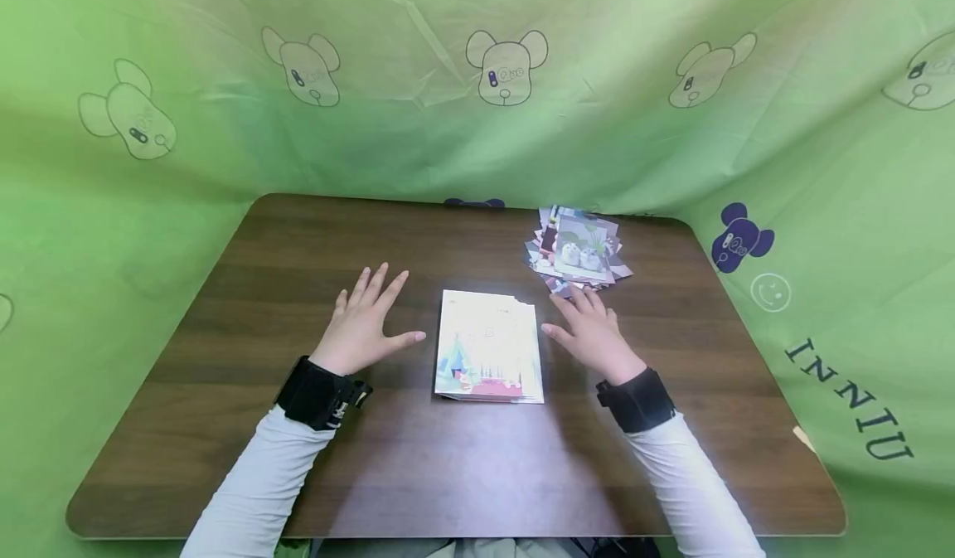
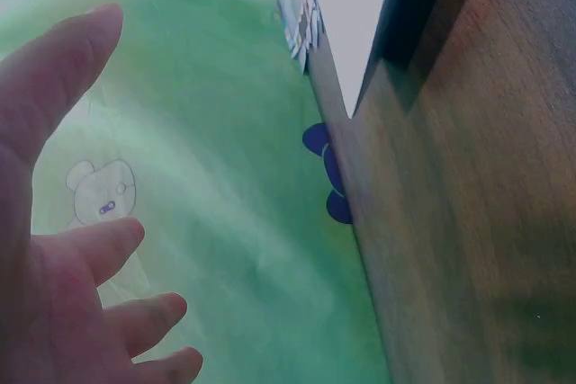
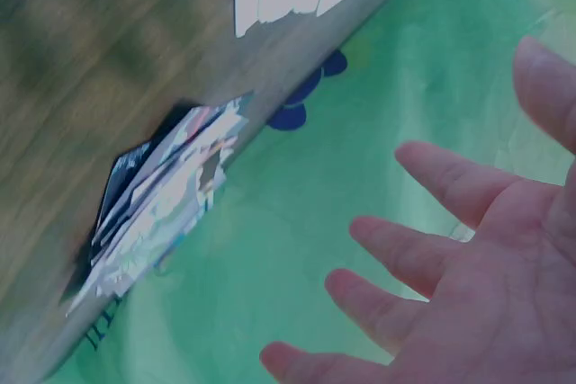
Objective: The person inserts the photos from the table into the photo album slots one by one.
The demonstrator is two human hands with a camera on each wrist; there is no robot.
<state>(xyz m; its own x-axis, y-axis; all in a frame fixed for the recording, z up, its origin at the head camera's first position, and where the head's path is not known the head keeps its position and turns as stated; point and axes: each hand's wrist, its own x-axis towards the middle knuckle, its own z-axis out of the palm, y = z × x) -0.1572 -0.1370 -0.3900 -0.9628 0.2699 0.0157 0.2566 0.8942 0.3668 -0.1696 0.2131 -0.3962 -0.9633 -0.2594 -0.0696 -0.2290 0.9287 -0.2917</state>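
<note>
Hung behind and around everything: thin green cloth (image 1: pixel 477 156), softly creased, faintly sheeny, printed with outlined bear heads and, at right, solid dark-blue ones and large dark letters. Before it, a broad table (image 1: pixel 410 496), dark brown and wood-grained, rounded at the corners, with a pale glare on the near part. Reaching in over the near edge, a white left sleeve (image 1: pixel 257 483) and a white right sleeve (image 1: pixel 690 483), of wrinkled, close-fitting fabric. Flat at mid-table, between the hands, a stack of booklets (image 1: pixel 488 346): rectangular, pale, smooth, slightly uneven at the edges, with blue and pink print along the near end. Farther off, right of centre by the far edge, a heap of picture cards (image 1: pixel 585 247), thin and glossy, fanned at many angles, corners jutting. Left of the stack, near it, the left hand (image 1: pixel 364 326), raised, fingers straight and spread, thumb toward the booklets. Right of the stack, just short of the heap, the right hand (image 1: pixel 597 338), likewise raised, fingers apart. Round the wrists, black straps (image 1: pixel 313 394), matte and wide.
</note>
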